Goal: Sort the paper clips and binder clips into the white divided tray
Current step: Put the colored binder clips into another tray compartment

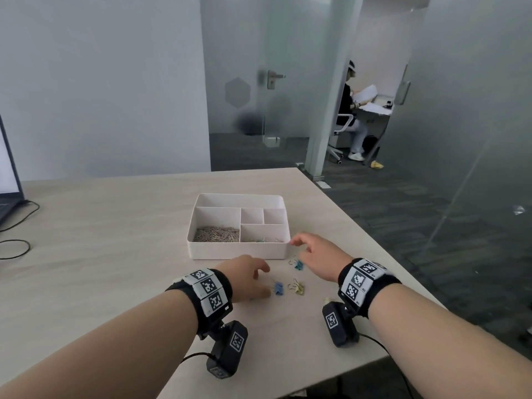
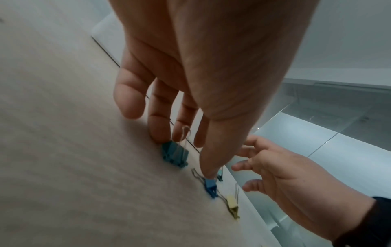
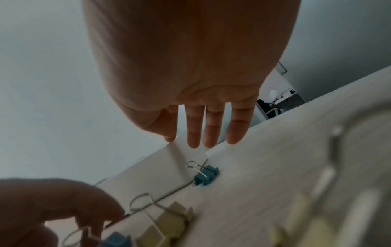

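Note:
The white divided tray [image 1: 238, 252] stands mid-table, with paper clips [image 1: 216, 235] in its left front compartment and a few binder clips [image 1: 261, 240] in its right front one. My left hand [image 1: 266, 282] reaches down just before the tray. Its fingertips [image 2: 159, 133] touch a teal binder clip [image 2: 174, 156], and its thumb rests on a blue binder clip [image 1: 278, 287]. A yellow binder clip [image 1: 298, 287] lies beside the blue one. My right hand [image 1: 299, 246] hovers with straight fingers at the tray's near right corner, above another teal binder clip [image 3: 206, 176], and holds nothing.
A further pale yellow clip [image 1: 326, 300] lies by my right wrist camera, blurred in the right wrist view. A laptop and cables [image 1: 14, 226] sit at the table's far left. The table's right edge [image 1: 374, 240] runs close to my right arm. A person sits in the room beyond.

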Tool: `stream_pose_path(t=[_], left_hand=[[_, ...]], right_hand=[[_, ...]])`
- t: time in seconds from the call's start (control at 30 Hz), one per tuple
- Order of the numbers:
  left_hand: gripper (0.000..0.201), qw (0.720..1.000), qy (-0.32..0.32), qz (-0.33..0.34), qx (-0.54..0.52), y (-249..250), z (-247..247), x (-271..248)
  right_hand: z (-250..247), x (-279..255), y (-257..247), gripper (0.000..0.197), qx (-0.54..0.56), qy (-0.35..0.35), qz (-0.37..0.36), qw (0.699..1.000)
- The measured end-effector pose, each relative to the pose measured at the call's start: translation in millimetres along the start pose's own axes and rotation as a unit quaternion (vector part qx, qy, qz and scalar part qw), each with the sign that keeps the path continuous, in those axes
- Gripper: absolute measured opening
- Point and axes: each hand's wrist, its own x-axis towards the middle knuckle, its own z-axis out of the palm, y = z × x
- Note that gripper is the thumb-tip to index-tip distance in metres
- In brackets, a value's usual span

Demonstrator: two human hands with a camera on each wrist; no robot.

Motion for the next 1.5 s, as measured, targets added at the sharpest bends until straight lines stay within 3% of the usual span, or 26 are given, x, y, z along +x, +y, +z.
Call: stream_pose_path(t=[0.17, 0.27, 0.5, 0.67, 0.87, 1.1, 1.17, 1.3, 1.5], left_hand=[[0.061, 1.0, 0.004, 0.026, -0.009, 15, 17, 2], [0.053, 0.999, 0.009, 0.039, -0.007, 20, 22, 2], [0.023, 0.998, 0.036, 0.051, -0.003, 15, 26, 4], [0.013, 0.997, 0.051, 0.058, -0.008, 7, 26, 7], [0.012, 0.997, 0.05, 0.061, -0.009, 8, 25, 9], [0.012, 0.996, 0.056, 0.062, -0.006, 5, 25, 5], [0.013, 0.996, 0.062, 0.061, -0.003, 4, 24, 2], [0.014, 0.996, 0.069, 0.055, -0.005, -3, 20, 0], [0.014, 0.995, 0.095, 0.036, -0.02, -14, 17, 0]], right_hand=[[8, -6, 5, 0.048, -0.112, -0.083, -0.009, 0.99], [10, -10, 9, 0.053, -0.112, -0.116, -0.023, 0.987], [14, -12, 10, 0.023, -0.132, -0.094, -0.062, 0.985], [-3, -15, 11, 0.015, -0.07, -0.075, -0.01, 0.995], [-27, -30, 14, 0.027, -0.095, -0.158, 0.044, 0.982], [-20, -39, 15, 0.029, -0.118, -0.227, 0.067, 0.965], [-15, -39, 12, 0.035, -0.15, -0.229, 0.055, 0.96], [-8, -34, 1, 0.022, -0.195, -0.225, 0.03, 0.954], [0, -20, -4, 0.01, -0.203, -0.141, -0.017, 0.969]])
